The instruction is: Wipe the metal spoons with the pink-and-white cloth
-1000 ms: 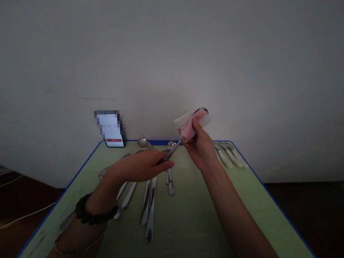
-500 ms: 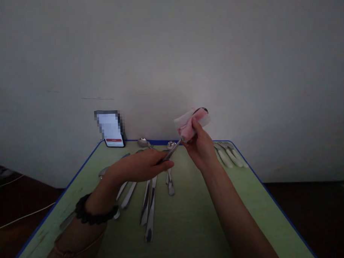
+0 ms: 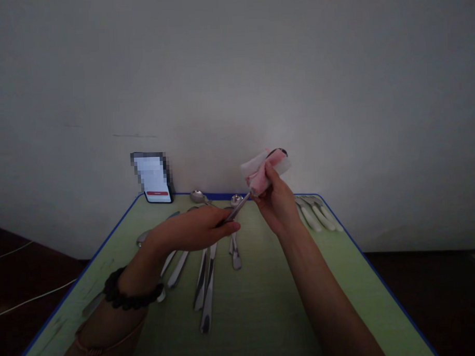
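Note:
My left hand (image 3: pixel 208 227) is closed on the metal handle of a spoon (image 3: pixel 240 206), held slanting up to the right above the table. A pink and white cloth (image 3: pixel 263 178) is wrapped around the upper part of the spoon. Only a dark rounded edge of its bowl peeks out at the top. My right hand (image 3: pixel 278 202) pinches the cloth around it, thumb on the near side. Beneath my left hand lie table knives (image 3: pixel 206 298) and a small spoon (image 3: pixel 235 256), partly covered by the hand.
Several white-handled forks (image 3: pixel 316 214) lie at the table's right back corner. A phone (image 3: pixel 154 178) leans on the wall at the back left. Another spoon (image 3: pixel 199 196) lies near the back edge. More cutlery is partly hidden under my left arm. The green table (image 3: pixel 265 312) has a blue rim.

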Demonstrator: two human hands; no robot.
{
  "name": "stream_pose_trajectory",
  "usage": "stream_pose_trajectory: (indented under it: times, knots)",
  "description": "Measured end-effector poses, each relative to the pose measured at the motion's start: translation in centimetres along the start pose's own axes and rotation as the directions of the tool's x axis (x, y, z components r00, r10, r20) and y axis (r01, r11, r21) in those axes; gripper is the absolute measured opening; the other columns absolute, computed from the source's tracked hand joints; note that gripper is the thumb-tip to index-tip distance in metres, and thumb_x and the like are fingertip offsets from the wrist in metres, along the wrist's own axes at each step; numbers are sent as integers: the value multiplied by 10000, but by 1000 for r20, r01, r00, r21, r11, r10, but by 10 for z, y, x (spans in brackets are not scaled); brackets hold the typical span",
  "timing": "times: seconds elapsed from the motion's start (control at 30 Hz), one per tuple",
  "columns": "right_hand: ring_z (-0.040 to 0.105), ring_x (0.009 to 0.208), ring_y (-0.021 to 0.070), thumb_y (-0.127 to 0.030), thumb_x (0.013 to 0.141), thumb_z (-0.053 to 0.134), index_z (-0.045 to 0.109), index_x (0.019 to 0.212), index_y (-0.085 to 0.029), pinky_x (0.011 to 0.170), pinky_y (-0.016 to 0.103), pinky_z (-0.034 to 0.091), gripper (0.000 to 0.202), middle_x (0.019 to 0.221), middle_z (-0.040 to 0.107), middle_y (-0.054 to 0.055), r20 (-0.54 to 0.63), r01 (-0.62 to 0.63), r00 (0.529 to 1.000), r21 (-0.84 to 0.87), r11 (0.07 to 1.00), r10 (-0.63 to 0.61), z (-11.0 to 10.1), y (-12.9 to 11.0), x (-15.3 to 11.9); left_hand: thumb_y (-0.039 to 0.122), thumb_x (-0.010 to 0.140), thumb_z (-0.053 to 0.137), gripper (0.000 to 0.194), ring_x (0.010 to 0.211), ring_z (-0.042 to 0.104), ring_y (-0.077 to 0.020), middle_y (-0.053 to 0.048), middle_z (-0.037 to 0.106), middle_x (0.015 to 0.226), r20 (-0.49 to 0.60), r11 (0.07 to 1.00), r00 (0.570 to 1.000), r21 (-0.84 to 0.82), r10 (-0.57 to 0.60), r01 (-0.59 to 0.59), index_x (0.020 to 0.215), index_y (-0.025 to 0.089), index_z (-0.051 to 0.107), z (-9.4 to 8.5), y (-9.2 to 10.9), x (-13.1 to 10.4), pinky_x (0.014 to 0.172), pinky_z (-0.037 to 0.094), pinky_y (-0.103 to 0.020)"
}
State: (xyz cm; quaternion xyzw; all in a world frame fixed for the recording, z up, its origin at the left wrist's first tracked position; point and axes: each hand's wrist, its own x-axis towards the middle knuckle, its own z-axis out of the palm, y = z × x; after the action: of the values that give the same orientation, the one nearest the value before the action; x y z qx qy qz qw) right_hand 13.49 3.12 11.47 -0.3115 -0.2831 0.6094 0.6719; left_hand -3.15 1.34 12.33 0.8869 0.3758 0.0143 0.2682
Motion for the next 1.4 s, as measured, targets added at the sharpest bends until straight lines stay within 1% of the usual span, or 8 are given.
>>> stream_pose_trajectory:
  times: [0.2, 0.4, 0.63, 0.73, 0.83, 1.07, 1.23, 1.4]
  knots:
    - [502, 467, 74, -379, 637, 699, 592, 716, -176, 384, 186, 331, 243, 594, 634, -31, -6, -6, 1000, 9, 1000, 6, 1, -1, 0, 468, 905, 314, 376, 611, 485, -126, 10, 516, 681, -4, 1000, 1000, -7, 8, -8, 767, 165, 488, 0, 0, 0, 547, 360, -229]
    - [526, 499, 82, -377, 645, 699, 596, 739, -178, 432, 198, 387, 243, 610, 631, -33, -29, -11, 1000, 2, 1000, 11, 1, -1, -1, 471, 904, 314, 376, 604, 483, -127, 8, 514, 680, -7, 1000, 1000, 0, 5, -5, 753, 167, 477, -1, 3, 0, 540, 358, -233]
    - [520, 488, 83, -378, 647, 699, 600, 742, -178, 423, 197, 379, 242, 596, 625, -35, -25, -9, 1000, 5, 1000, 9, 0, -1, -1, 482, 903, 304, 382, 609, 483, -133, 6, 518, 681, 0, 1000, 1000, -3, -2, 2, 754, 175, 478, 0, 1, 0, 541, 355, -235]
    - [518, 480, 80, -383, 643, 703, 597, 736, -179, 415, 193, 370, 248, 593, 629, -34, -31, -12, 999, 1, 1000, 12, 1, -1, -1, 477, 901, 305, 377, 605, 480, -137, 2, 519, 682, -2, 1000, 1000, -7, -3, 3, 751, 178, 479, -1, 1, 0, 535, 355, -237]
    - [511, 470, 75, -402, 640, 705, 590, 720, -178, 409, 191, 353, 265, 582, 625, -35, -33, -9, 999, -16, 1000, 9, 1, 1, -1, 433, 911, 292, 358, 608, 483, -135, -4, 530, 695, -17, 1000, 1000, 2, -2, 2, 758, 175, 487, -2, 3, 0, 549, 364, -236]
    - [494, 455, 72, -451, 623, 712, 569, 683, -176, 384, 187, 301, 317, 555, 606, -36, 11, -28, 1000, -36, 999, 28, 1, 10, -2, 397, 914, 287, 337, 610, 493, -138, -9, 550, 707, -29, 1000, 1000, 5, -12, 12, 762, 174, 489, -4, 8, 0, 564, 370, -243]
    - [500, 462, 73, -439, 588, 740, 570, 692, -173, 380, 179, 292, 332, 557, 606, -37, 15, -32, 999, -8, 999, 32, 2, 9, -1, 383, 911, 290, 323, 629, 504, -145, -12, 548, 707, -32, 1000, 999, 12, -8, 8, 760, 171, 482, -4, 7, 0, 568, 371, -247]
    - [471, 445, 70, -428, 600, 735, 565, 678, -174, 379, 186, 283, 314, 532, 583, -46, 16, -31, 999, -3, 1000, 31, 2, 11, -1, 384, 916, 294, 334, 620, 514, -141, -7, 555, 698, -56, 1000, 998, -15, 0, 0, 758, 171, 497, -3, 8, 1, 569, 379, -244]
